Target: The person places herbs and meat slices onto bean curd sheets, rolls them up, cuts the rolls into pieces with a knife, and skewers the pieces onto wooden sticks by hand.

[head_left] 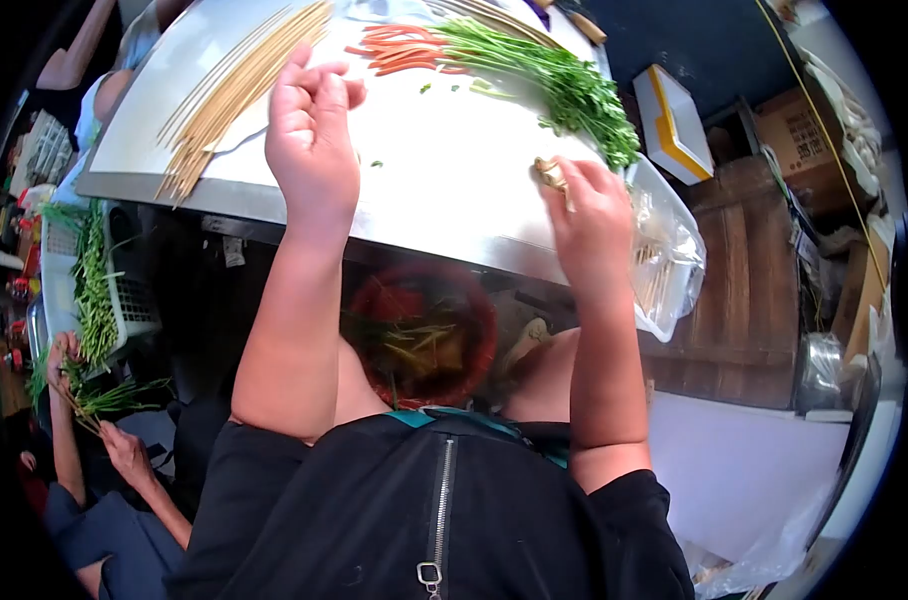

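My left hand (314,130) is above the white table, beside a bundle of bamboo skewers (236,85). Its fingers are loosely bent and apart, and nothing shows in them. Near the table's right front edge, my right hand (596,215) pinches a small, crumpled brown-and-tan piece (548,172), whose kind I cannot make out. Beyond that hand lies a bunch of leafy green herbs (564,85), its stems pointing left. Red strips (399,45) lie at the stem end, with small green scraps around.
A clear plastic-lined tub (664,255) with sticks stands right of the table (444,160). Below its front edge is a red basin (484,345) of scraps. At left, another person's hands (124,450) hold green stalks beside a white basket (134,305). A white-yellow box (674,125) stands at right.
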The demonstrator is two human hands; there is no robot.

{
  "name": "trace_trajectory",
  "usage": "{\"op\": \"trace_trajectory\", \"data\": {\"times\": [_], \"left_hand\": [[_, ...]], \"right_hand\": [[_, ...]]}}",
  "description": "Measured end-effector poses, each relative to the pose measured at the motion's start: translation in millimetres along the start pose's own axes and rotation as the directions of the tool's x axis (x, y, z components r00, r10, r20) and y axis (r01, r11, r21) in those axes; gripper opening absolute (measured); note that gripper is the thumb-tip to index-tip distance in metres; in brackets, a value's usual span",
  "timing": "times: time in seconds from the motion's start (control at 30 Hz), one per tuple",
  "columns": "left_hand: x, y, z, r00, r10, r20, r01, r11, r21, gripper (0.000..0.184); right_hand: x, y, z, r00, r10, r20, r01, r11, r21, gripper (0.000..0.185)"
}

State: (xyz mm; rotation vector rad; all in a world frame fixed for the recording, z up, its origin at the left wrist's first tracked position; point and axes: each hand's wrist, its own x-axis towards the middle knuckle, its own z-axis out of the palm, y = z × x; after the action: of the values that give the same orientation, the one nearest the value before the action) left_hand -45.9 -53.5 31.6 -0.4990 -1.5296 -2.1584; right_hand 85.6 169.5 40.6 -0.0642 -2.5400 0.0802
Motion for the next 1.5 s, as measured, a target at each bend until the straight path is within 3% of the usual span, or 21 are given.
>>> {"op": "trace_trajectory", "data": {"times": [0.03, 0.1, 0.17, 0.3, 0.37, 0.43, 0.5, 0.57, 0.63, 0.7, 0.83, 0.9, 0.93, 1.03, 1.1, 1.17, 1.27, 1.5], "left_hand": [[6.3, -0.7, -5.7, 1.000, 0.006, -0.008, -0.005, 1.000, 0.017, 0.036], [17.2, 0.2, -14.5, 0.977, 0.056, -0.203, -0.085, 0.987, -0.136, 0.036], [21.6, 2.0, -20.9, 0.968, 0.054, -0.245, -0.085, 0.989, -0.119, 0.037], [21.8, -2.4, -23.9, 0.971, 0.059, -0.231, -0.094, 0.985, -0.144, 0.036], [19.8, -3.1, -22.4, 0.981, 0.051, -0.187, -0.079, 0.986, -0.145, 0.035], [17.4, -5.7, -20.0, 0.982, 0.040, -0.184, -0.071, 0.983, -0.167, 0.034], [14.5, -7.1, -14.9, 0.996, 0.022, -0.090, -0.032, 0.993, -0.115, 0.034], [7.8, -9.0, -5.3, 0.998, -0.029, -0.049, 0.022, 0.991, -0.134, 0.033], [-0.8, -12.0, 2.6, 0.981, -0.147, 0.127, 0.145, 0.989, 0.020, 0.030], [-7.6, -13.8, 8.3, 0.972, -0.157, 0.173, 0.145, 0.986, 0.082, 0.027], [-16.2, -13.2, 18.8, 0.921, -0.205, 0.332, 0.138, 0.967, 0.214, 0.025], [-18.6, -12.5, 22.1, 0.838, -0.134, 0.528, -0.136, 0.887, 0.442, 0.025], [-19.9, -11.2, 24.5, 0.781, -0.070, 0.621, -0.275, 0.854, 0.442, 0.027], [-25.8, -19.0, 27.2, 0.631, -0.128, 0.765, -0.439, 0.754, 0.488, 0.026], [-26.4, -14.5, 25.2, 0.607, -0.164, 0.778, -0.442, 0.743, 0.502, 0.024], [-26.1, -7.6, 23.3, 0.577, -0.203, 0.791, -0.446, 0.733, 0.514, 0.023], [-27.9, 0.7, 22.2, 0.549, -0.185, 0.815, -0.478, 0.731, 0.487, 0.020], [-32.5, -1.3, 23.2, 0.541, -0.117, 0.833, -0.552, 0.697, 0.457, 0.015]], "right_hand": [[13.9, -20.7, 10.0, 0.996, -0.083, 0.006, 0.082, 0.990, 0.118, 0.031], [39.1, -67.6, 23.0, 0.976, -0.177, 0.131, 0.098, 0.881, 0.463, 0.029], [59.7, -100.9, 52.0, 0.966, -0.252, 0.057, 0.179, 0.812, 0.556, 0.026], [80.1, -126.4, 79.3, 0.927, -0.302, 0.222, 0.195, 0.895, 0.401, 0.025], [85.4, -120.6, 77.4, 0.902, -0.387, 0.191, 0.294, 0.875, 0.384, 0.019], [91.9, -91.5, 82.3, 0.985, -0.174, -0.004, 0.151, 0.842, 0.518, 0.011], [102.5, -52.6, 66.1, 0.974, -0.188, -0.128, 0.221, 0.915, 0.339, 0.015], [94.9, -15.9, 68.1, 0.986, -0.159, -0.058, 0.168, 0.960, 0.223, 0.017], [73.6, 0.5, 67.2, 0.966, -0.259, 0.001, 0.252, 0.940, 0.228, 0.021], [51.3, -1.2, 48.6, 0.950, -0.308, 0.053, 0.282, 0.917, 0.282, 0.029], [21.8, -11.0, 41.2, 0.956, -0.292, 0.013, 0.277, 0.919, 0.281, 0.016], [17.9, -9.7, 41.1, 0.952, -0.300, -0.055, 0.303, 0.909, 0.288, 0.011], [17.1, -10.9, 40.5, 0.951, -0.297, -0.087, 0.309, 0.893, 0.327, 0.008], [11.6, -11.9, 40.3, 0.948, -0.307, -0.089, 0.318, 0.877, 0.361, 0.008], [7.6, -12.4, 43.5, 0.956, -0.270, -0.110, 0.291, 0.854, 0.431, 0.015], [7.5, -13.5, 41.6, 0.986, -0.133, -0.102, 0.166, 0.863, 0.477, 0.026], [7.6, -10.7, 40.7, 0.987, -0.160, 0.010, 0.127, 0.819, 0.560, 0.033], [2.8, -13.1, 37.9, 0.989, -0.019, 0.147, -0.083, 0.752, 0.654, 0.031]]}}
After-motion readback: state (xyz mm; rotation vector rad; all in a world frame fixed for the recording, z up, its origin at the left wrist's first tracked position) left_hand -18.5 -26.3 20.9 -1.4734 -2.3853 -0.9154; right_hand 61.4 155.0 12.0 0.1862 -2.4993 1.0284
